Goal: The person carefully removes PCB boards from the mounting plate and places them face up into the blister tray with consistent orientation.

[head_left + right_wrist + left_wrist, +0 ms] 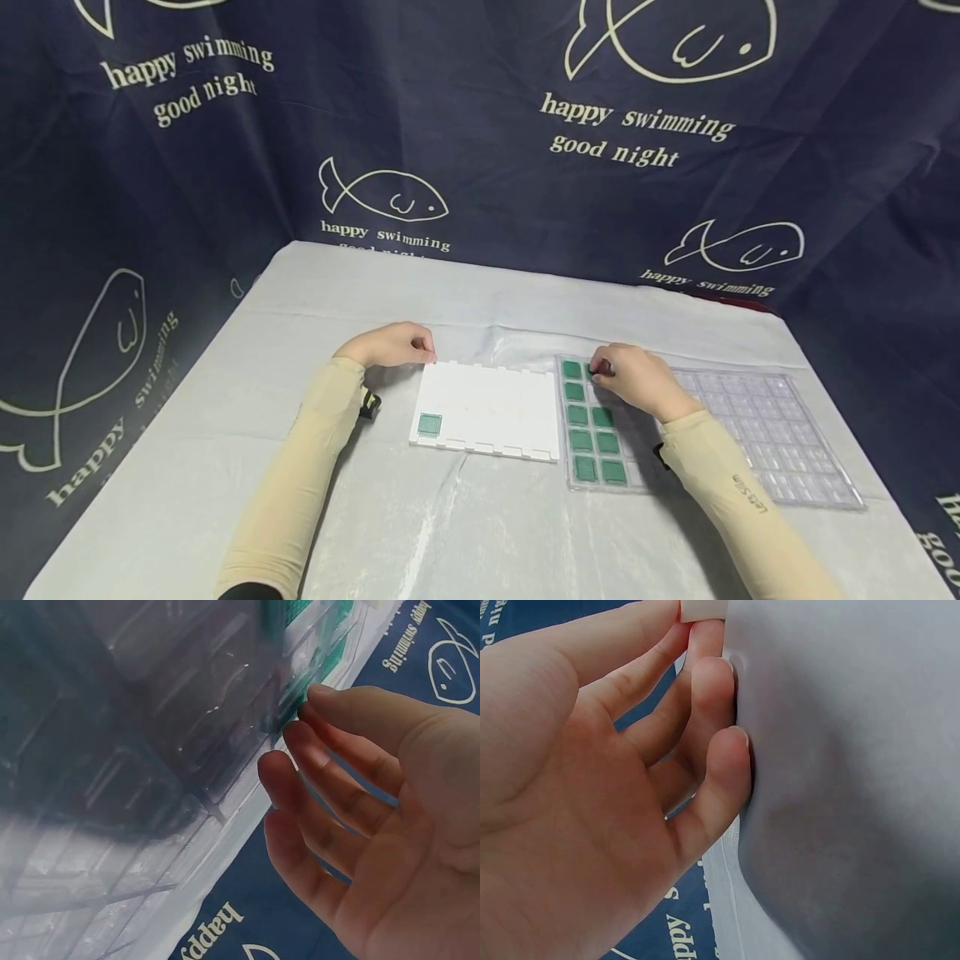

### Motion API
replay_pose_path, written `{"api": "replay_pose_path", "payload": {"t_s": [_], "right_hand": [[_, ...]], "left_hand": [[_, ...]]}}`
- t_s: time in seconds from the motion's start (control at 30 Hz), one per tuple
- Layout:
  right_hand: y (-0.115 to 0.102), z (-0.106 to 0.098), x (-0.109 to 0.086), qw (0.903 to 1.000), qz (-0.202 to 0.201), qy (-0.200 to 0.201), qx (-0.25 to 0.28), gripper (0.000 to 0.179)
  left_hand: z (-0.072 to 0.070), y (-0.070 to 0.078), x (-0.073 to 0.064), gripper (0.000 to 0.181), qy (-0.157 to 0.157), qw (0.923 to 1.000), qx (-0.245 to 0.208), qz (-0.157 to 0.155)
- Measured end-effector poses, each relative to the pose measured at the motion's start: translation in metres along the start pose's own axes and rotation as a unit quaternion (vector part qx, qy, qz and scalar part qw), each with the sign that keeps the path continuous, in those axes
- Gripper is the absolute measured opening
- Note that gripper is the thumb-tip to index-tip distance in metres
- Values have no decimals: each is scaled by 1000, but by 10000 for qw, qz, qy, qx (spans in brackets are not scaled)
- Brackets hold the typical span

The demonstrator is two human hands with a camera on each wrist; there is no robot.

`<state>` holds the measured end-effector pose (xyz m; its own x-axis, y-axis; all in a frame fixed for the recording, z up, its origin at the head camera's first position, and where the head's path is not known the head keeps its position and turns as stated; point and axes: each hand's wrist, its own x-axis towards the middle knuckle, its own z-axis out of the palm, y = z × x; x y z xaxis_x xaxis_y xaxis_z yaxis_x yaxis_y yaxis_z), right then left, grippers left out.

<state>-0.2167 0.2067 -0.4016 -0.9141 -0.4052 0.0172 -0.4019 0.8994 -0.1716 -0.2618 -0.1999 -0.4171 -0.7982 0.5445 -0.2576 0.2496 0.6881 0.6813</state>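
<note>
My left hand (393, 344) pinches the upper left corner of a white board (487, 404) between thumb and forefinger; the left wrist view shows the board's white edge (703, 609) at the fingertips. A green square circuit board (430, 425) lies on its lower left corner. At the clear compartment tray (750, 408), my right hand (633, 375) pinches a green square circuit board (590, 372) in the top row, second column. Fingers mostly cover that piece. In the right wrist view the thumb and forefinger meet at its green edge (292, 705).
More green squares (577, 415) sit in the tray's two left columns. The tray lies just right of the white board. A wrinkled pale cloth (360, 517) covers the table, and dark blue printed curtains (487, 125) hang behind and at the sides.
</note>
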Motion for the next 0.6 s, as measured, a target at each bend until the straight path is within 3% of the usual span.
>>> {"api": "replay_pose_path", "payload": {"t_s": [0.33,0.6], "right_hand": [[-21,-2,1,9998,9,152,-86,12],[-62,-2,0,9992,-222,335,-85,17]], "left_hand": [[2,-1,1,13,14,9999,48,-141],[0,0,1,13,26,9999,52,-83]]}}
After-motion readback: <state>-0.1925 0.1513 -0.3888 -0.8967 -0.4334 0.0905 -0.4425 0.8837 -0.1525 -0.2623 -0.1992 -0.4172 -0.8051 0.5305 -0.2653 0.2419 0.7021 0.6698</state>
